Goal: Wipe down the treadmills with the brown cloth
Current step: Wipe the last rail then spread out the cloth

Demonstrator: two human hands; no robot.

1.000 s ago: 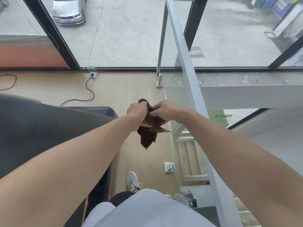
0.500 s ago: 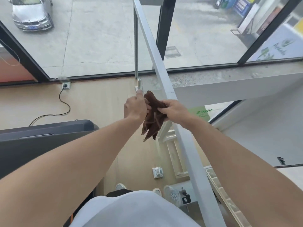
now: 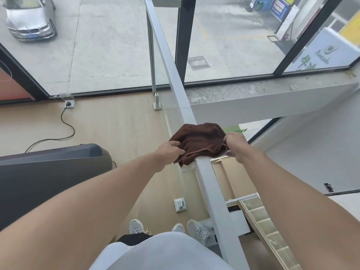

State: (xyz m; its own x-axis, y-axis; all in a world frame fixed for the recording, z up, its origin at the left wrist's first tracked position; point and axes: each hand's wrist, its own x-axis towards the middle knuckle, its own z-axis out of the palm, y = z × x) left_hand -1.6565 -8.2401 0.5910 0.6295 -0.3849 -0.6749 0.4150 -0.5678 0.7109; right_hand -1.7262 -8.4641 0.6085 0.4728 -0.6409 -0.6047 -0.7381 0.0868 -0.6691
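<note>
The brown cloth lies spread over the top of a grey metal handrail that runs from far centre toward me. My left hand pinches the cloth's left edge. My right hand grips its right edge, fingers curled into the fabric. The dark grey front hood of a treadmill sits low at the left, apart from both hands and the cloth.
A black power cord runs from a floor socket toward the treadmill. Glass windows with black frames stand ahead. Right of the handrail is a glass panel and a drop to stairs below. My shoes stand on wooden floor.
The cloth was bunched between both hands in the air; now my hands have moved apart and it is spread over the handrail. My view has turned right, away from the treadmill.
</note>
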